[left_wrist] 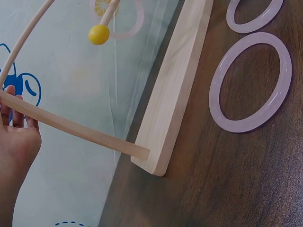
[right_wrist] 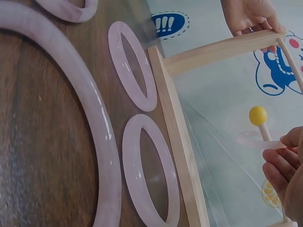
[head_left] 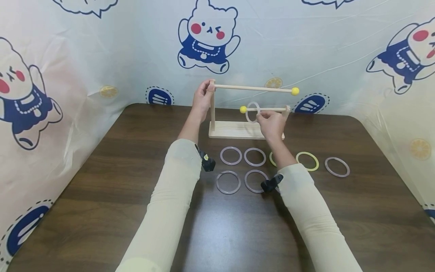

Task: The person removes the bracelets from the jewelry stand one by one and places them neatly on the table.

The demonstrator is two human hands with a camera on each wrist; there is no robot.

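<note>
My left hand (head_left: 202, 99) grips the top of the tall left post (head_left: 212, 107) of a wooden stand, with its fingers behind the post in the left wrist view. A long rod (head_left: 253, 88) runs right from that post to a yellow ball (head_left: 295, 91). My right hand (head_left: 273, 125) pinches a pale translucent ring (right_wrist: 258, 141) between thumb and fingers. That ring encircles the lower rod (head_left: 272, 109), just inside its yellow ball (right_wrist: 258, 115). The lower rod points left from the shorter right post (head_left: 287, 112), partly hidden by my right hand.
The stand's flat base (head_left: 234, 130) sits near the table's back edge. Before it lie several lilac rings (left_wrist: 215, 94) and two yellow-green rings (head_left: 318, 164), one partly hidden by my right forearm. Another lilac ring (head_left: 326, 164) lies farthest right. A printed curtain (head_left: 142, 45) hangs behind the table.
</note>
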